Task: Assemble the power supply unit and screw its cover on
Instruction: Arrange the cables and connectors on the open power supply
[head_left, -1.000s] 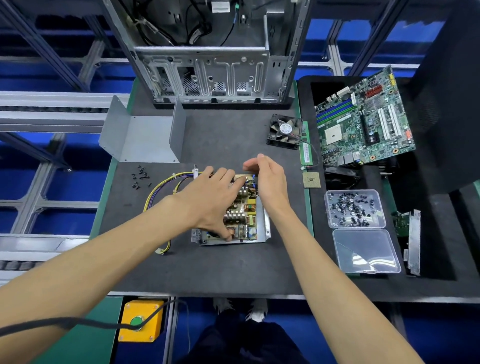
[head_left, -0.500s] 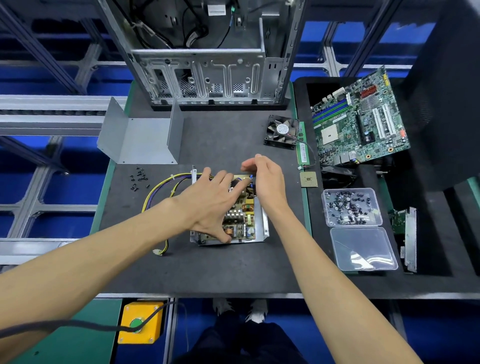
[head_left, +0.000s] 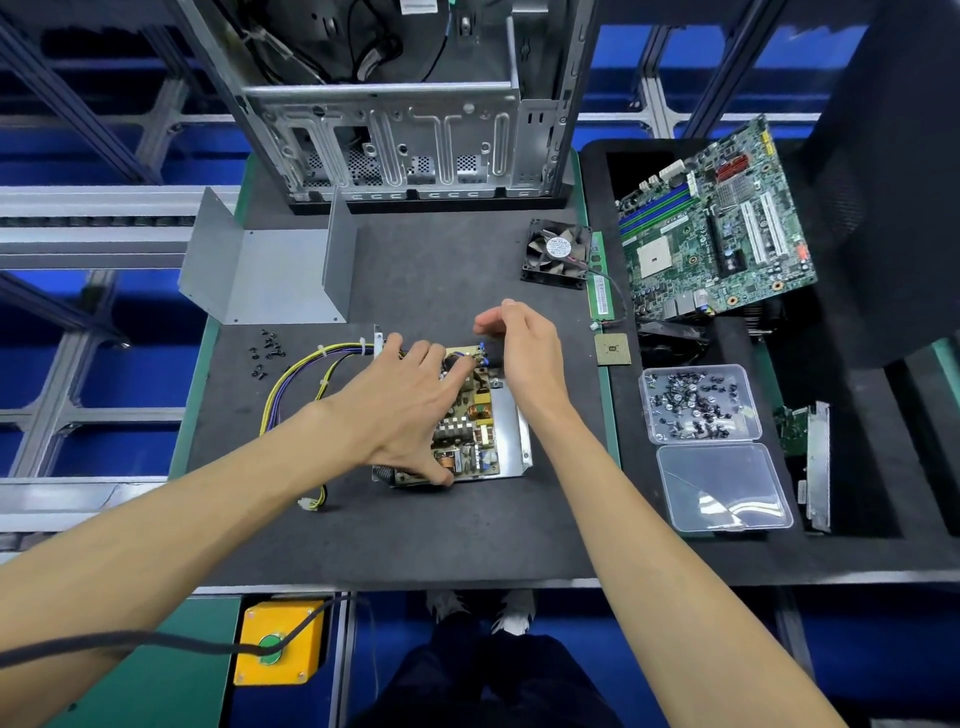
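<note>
Left hand (head_left: 400, 410): still spread, pressing the circuit board (head_left: 470, 423) into its tray.
Right hand (head_left: 524, 348): fingers loosely curled, lifted slightly, holding nothing; seating continues.

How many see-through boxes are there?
2. One box, full of small dark parts, sits right of the mat; the other, which looks empty, lies just in front of it, touching it.

Evenly and brightly lit from overhead, with only soft, short shadows under the forearms and the left hand (head_left: 400, 410) on the dark mat (head_left: 415, 530). White glare on the clear plastic lid (head_left: 724, 488) and on the bright metal of the computer case (head_left: 415, 150). Sharp at centre, slightly soft toward the corners, with strong wide-angle bending of the frame rails at the edges.
</note>
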